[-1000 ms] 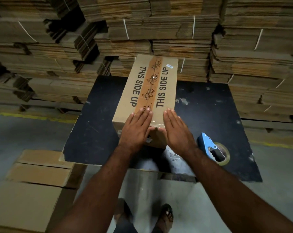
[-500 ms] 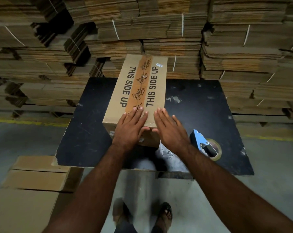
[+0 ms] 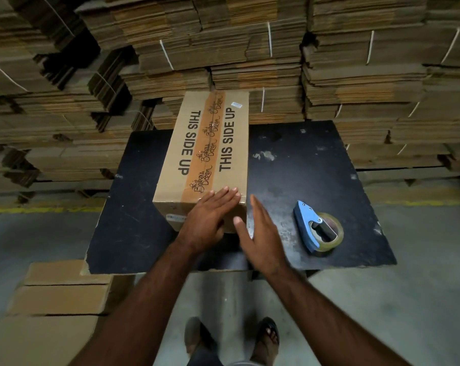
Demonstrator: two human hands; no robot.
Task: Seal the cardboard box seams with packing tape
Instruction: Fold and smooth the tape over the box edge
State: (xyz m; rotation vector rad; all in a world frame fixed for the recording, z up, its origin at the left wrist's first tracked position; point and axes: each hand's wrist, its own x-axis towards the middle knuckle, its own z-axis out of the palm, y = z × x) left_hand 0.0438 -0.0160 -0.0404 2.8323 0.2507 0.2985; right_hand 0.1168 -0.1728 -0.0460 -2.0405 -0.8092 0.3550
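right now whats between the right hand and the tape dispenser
Nothing: the head view shows only bare black tabletop between the right hand and the tape dispenser.

Open table on both sides of the box

The box [image 3: 205, 154] fills the middle of the table [image 3: 302, 180]. Bare table lies to its left and right, but the tape dispenser [image 3: 317, 227] sits lower right. Cardboard stacks [image 3: 223, 48] wall off the top of the frame.

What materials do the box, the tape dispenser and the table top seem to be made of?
Box: matte brown corrugated cardboard, with printed letters and folded edges. Tape dispenser: probably blue plastic, smooth with a slight sheen; its roll looks like glossy translucent film. Table top: likely a black-coated board; the chipped left corner shows a pale core.
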